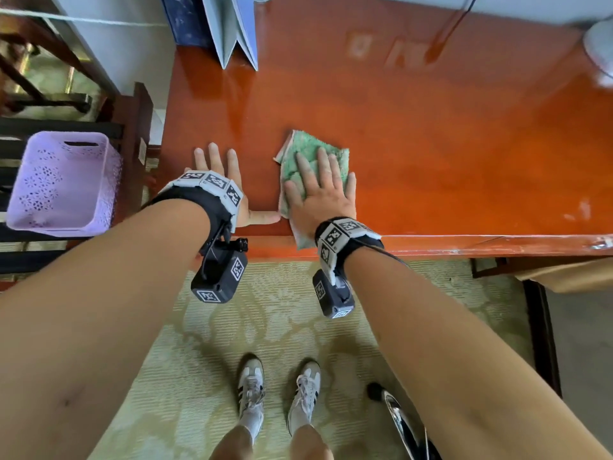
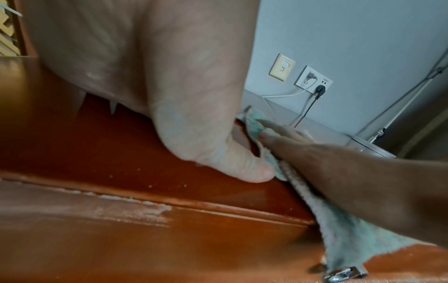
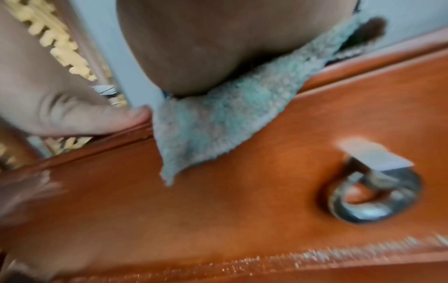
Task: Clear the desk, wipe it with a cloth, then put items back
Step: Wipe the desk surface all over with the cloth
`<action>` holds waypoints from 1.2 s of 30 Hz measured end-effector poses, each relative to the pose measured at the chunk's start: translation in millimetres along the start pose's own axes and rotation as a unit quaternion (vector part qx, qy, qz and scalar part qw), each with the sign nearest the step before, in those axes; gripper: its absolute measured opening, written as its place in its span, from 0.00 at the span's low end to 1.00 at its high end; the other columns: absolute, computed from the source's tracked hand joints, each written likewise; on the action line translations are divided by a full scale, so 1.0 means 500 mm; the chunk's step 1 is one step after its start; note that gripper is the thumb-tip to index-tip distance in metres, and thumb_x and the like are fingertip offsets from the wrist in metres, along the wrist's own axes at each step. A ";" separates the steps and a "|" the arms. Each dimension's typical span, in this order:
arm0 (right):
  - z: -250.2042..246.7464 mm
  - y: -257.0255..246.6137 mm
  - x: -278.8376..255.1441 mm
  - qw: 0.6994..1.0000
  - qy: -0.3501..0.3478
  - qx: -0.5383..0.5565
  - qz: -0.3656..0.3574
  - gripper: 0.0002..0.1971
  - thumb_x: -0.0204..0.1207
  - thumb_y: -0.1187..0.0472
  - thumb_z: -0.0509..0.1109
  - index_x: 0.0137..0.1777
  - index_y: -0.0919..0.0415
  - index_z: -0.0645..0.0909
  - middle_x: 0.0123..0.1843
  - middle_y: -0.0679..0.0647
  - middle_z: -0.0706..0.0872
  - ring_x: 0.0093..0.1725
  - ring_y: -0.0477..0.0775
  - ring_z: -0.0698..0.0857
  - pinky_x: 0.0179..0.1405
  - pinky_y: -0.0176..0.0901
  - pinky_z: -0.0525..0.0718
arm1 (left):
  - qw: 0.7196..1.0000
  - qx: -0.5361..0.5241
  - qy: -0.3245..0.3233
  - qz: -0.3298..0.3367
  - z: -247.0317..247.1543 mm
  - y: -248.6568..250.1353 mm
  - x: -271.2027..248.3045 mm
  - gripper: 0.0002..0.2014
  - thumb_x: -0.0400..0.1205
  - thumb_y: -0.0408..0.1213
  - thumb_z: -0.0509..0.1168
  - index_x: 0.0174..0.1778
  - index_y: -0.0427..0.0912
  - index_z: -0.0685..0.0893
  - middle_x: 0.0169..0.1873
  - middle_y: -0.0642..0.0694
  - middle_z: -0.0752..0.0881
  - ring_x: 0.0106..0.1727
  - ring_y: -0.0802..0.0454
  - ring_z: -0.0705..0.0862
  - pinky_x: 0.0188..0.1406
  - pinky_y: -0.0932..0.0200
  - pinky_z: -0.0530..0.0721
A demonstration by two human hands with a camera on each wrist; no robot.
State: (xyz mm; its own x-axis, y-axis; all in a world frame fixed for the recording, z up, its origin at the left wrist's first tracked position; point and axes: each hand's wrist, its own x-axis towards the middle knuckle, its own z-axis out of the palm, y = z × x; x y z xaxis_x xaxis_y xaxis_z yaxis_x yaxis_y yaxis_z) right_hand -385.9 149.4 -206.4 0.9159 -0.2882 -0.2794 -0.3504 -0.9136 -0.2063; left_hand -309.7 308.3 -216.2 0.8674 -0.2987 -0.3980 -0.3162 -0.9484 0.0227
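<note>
Right hand presses flat, fingers spread, on the cloth; left hand rests flat on the desk.

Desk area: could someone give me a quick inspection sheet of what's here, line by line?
Surface: glossy orange-red desk, shiny and reflective; chipped finish along its front edge.
Job's things: green cloth lies flat on the desk, one corner hanging over the front edge.
Clutter: blue folder standing at the back left; white rounded object at the far right, blurred.
Hands: left hand rests flat on the desk, fingers straight; right hand presses flat on the cloth.
Cables: dark cord at the back of the desk; plugs in a wall socket.
Surroundings: purple basket to the left, patterned mat on the floor, metal ring pull on the desk front.
</note>
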 end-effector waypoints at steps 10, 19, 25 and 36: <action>-0.007 0.182 -0.060 0.917 0.103 0.102 0.370 0.32 0.84 0.39 0.38 0.86 0.45 0.39 0.87 0.54 0.36 0.85 0.54 0.35 0.81 0.65 0.32 | 1.000 0.010 0.017 -0.014 0.012 0.008 0.004 0.70 0.55 0.87 0.41 0.83 0.38 0.36 0.82 0.30 0.38 0.82 0.28 0.39 0.77 0.29 0.44; 0.017 -0.021 -0.047 0.994 0.004 0.010 0.107 0.30 0.84 0.41 0.35 0.84 0.44 0.31 0.85 0.54 0.30 0.84 0.56 0.31 0.81 0.63 0.31 | 0.999 -0.020 0.035 -0.011 0.014 0.008 0.005 0.57 0.74 0.72 0.58 0.83 0.36 0.38 0.82 0.31 0.40 0.82 0.29 0.41 0.78 0.29 0.41; -0.001 0.011 -0.031 1.000 -0.027 0.008 0.013 0.29 0.85 0.39 0.37 0.84 0.38 0.34 0.86 0.46 0.31 0.84 0.48 0.30 0.82 0.60 0.31 | 0.997 0.072 0.014 0.016 -0.027 0.041 0.009 0.73 0.56 0.87 0.49 0.82 0.34 0.37 0.80 0.25 0.41 0.81 0.26 0.42 0.75 0.25 0.49; -0.051 0.235 -0.012 0.989 0.008 0.010 0.148 0.31 0.84 0.39 0.36 0.85 0.44 0.32 0.86 0.50 0.31 0.85 0.51 0.32 0.81 0.63 0.31 | 0.989 0.039 -0.074 0.125 -0.113 0.311 0.014 0.57 0.70 0.77 0.54 0.83 0.47 0.33 0.82 0.38 0.32 0.82 0.38 0.32 0.78 0.31 0.43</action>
State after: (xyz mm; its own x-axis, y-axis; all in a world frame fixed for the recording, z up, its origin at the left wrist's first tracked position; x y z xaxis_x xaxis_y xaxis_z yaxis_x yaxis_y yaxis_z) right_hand -427.8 36.8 -205.1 0.7753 -0.5473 -0.3152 -0.6076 -0.7825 -0.1361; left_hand -331.0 152.5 -163.6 0.6949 -0.4986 -0.5181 -0.5470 -0.8343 0.0693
